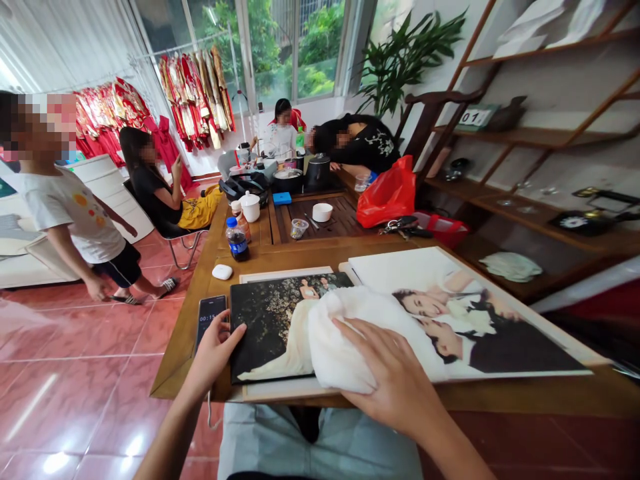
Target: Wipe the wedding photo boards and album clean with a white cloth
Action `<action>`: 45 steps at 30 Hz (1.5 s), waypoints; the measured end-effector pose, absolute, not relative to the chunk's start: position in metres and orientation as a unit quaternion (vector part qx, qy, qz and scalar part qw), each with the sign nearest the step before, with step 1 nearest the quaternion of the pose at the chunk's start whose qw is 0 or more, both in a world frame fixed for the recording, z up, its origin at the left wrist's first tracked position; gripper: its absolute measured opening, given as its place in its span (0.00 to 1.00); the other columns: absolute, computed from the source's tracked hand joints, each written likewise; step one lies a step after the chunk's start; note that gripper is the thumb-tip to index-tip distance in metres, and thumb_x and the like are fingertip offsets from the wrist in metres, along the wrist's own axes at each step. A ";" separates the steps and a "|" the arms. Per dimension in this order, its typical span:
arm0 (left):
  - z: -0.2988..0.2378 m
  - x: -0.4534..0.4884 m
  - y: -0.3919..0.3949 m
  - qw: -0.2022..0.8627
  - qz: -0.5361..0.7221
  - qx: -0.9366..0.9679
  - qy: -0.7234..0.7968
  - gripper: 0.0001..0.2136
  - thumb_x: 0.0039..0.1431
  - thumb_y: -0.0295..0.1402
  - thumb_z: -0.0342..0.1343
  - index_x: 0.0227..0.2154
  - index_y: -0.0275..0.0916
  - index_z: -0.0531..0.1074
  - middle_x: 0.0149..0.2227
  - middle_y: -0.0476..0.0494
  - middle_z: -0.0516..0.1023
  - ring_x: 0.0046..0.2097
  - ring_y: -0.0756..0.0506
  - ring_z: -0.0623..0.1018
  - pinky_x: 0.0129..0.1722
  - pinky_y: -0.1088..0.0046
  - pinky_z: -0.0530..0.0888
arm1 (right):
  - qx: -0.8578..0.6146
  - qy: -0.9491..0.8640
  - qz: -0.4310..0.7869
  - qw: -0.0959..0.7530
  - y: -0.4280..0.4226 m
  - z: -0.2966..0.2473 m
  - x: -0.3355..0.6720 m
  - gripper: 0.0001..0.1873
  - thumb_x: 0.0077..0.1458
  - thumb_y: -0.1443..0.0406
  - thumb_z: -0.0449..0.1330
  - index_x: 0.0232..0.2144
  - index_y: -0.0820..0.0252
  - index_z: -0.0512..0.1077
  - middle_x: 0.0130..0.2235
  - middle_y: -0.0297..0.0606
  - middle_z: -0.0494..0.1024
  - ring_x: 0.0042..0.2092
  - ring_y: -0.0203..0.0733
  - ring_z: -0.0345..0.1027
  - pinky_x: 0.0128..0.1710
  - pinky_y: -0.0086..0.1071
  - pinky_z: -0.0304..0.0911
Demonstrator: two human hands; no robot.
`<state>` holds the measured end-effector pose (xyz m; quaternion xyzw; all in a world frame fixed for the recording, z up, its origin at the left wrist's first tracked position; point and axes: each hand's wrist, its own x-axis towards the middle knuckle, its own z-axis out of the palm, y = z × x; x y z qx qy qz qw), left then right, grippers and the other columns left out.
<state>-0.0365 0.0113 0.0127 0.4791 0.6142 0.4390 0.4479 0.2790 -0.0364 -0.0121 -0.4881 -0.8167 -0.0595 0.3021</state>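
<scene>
Lower centre of the frame: your right hand point(395, 380) lies flat, fingers spread, pressing a single white cloth point(335, 340) onto the right end of a dark wedding print point(270, 320). At lower left, your left hand point(215, 353) grips that print's left edge, thumb on top. The print's long axis runs left to right across the frame, so the cloth lies to the right of your left hand and directly under your right hand, which is the nearer one. One phone point(209, 317) lies just beside the left hand. A second, larger print point(475, 313) touches the cloth's right side, making two prints on the wooden table point(300, 257). Farther up are one white earbud case point(222, 271), one bottle point(237, 240) and one red bag point(387, 193). Four other people fill the upper left and centre.
</scene>
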 end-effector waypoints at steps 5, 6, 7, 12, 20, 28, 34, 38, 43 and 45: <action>0.015 -0.031 0.014 0.497 0.452 0.444 0.592 0.30 0.43 0.46 0.73 0.47 0.37 0.72 0.38 0.43 0.81 0.39 0.43 0.82 0.42 0.65 0.80 | -0.482 -0.821 -0.059 0.299 -0.036 -0.012 0.275 0.47 0.46 0.60 0.64 0.67 0.57 0.54 0.59 0.51 0.71 0.58 0.60 0.65 0.57 0.50 0.55; 0.015 -0.031 0.015 0.501 0.457 0.439 0.589 0.31 0.42 0.47 0.73 0.46 0.37 0.71 0.38 0.43 0.81 0.40 0.43 0.82 0.42 0.65 0.80 | -0.480 -0.823 -0.057 0.298 -0.036 -0.012 0.274 0.47 0.46 0.60 0.63 0.67 0.58 0.55 0.59 0.51 0.70 0.58 0.60 0.65 0.57 0.50 0.55; 0.015 -0.030 0.016 0.503 0.463 0.436 0.586 0.32 0.40 0.48 0.73 0.45 0.37 0.70 0.38 0.43 0.81 0.40 0.43 0.82 0.43 0.65 0.80 | -0.478 -0.824 -0.055 0.298 -0.036 -0.012 0.273 0.47 0.46 0.60 0.63 0.67 0.58 0.55 0.59 0.51 0.70 0.58 0.60 0.65 0.57 0.50 0.55; 0.017 -0.023 0.016 0.505 0.496 0.421 0.567 0.31 0.41 0.50 0.73 0.43 0.39 0.67 0.41 0.44 0.81 0.43 0.43 0.82 0.43 0.67 0.79 | -0.466 -0.827 -0.048 0.312 -0.034 -0.012 0.274 0.47 0.45 0.60 0.63 0.67 0.58 0.56 0.59 0.51 0.71 0.58 0.59 0.65 0.57 0.50 0.56; 0.026 -0.013 0.014 0.559 0.523 0.357 0.535 0.33 0.45 0.45 0.72 0.50 0.42 0.64 0.34 0.49 0.82 0.32 0.44 0.83 0.31 0.71 0.79 | -0.457 -0.810 -0.048 0.365 -0.032 -0.004 0.277 0.41 0.49 0.64 0.61 0.66 0.57 0.58 0.55 0.49 0.75 0.53 0.56 0.70 0.51 0.46 0.64; 0.034 -0.008 0.007 0.550 0.574 0.310 0.522 0.35 0.40 0.41 0.76 0.51 0.39 0.68 0.32 0.47 0.83 0.30 0.44 0.84 0.31 0.73 0.79 | -0.466 -0.597 -0.079 0.648 -0.025 0.016 0.307 0.34 0.55 0.60 0.62 0.64 0.54 0.66 0.57 0.45 0.75 0.53 0.54 0.71 0.51 0.45 0.67; 0.041 -0.018 -0.002 0.542 0.600 0.296 0.508 0.37 0.39 0.40 0.76 0.53 0.38 0.68 0.31 0.47 0.84 0.28 0.45 0.83 0.29 0.75 0.79 | -0.510 -0.655 -0.247 0.501 -0.017 0.037 0.367 0.41 0.51 0.52 0.67 0.66 0.49 0.63 0.56 0.47 0.76 0.53 0.61 0.71 0.53 0.52 0.65; 0.045 -0.029 -0.008 0.517 0.617 0.288 0.519 0.37 0.39 0.40 0.76 0.54 0.38 0.70 0.32 0.47 0.84 0.29 0.46 0.84 0.29 0.77 0.78 | -0.570 -0.735 -0.224 0.291 0.005 0.017 0.404 0.35 0.58 0.50 0.57 0.64 0.56 0.64 0.52 0.52 0.77 0.51 0.63 0.72 0.47 0.51 0.65; 0.044 -0.039 -0.013 0.488 0.634 0.272 0.534 0.37 0.38 0.39 0.76 0.53 0.37 0.71 0.32 0.46 0.84 0.30 0.45 0.84 0.31 0.76 0.79 | -0.572 -0.758 -0.199 0.243 0.012 0.003 0.404 0.32 0.59 0.50 0.55 0.62 0.56 0.67 0.49 0.50 0.78 0.45 0.61 0.74 0.43 0.50 0.65; 0.046 -0.038 -0.016 0.484 0.638 0.272 0.533 0.39 0.38 0.40 0.76 0.55 0.38 0.70 0.33 0.45 0.84 0.31 0.45 0.84 0.32 0.74 0.79 | -0.567 -0.743 -0.225 0.275 -0.002 0.014 0.381 0.37 0.59 0.50 0.56 0.66 0.59 0.61 0.57 0.57 0.72 0.56 0.68 0.68 0.54 0.58 0.60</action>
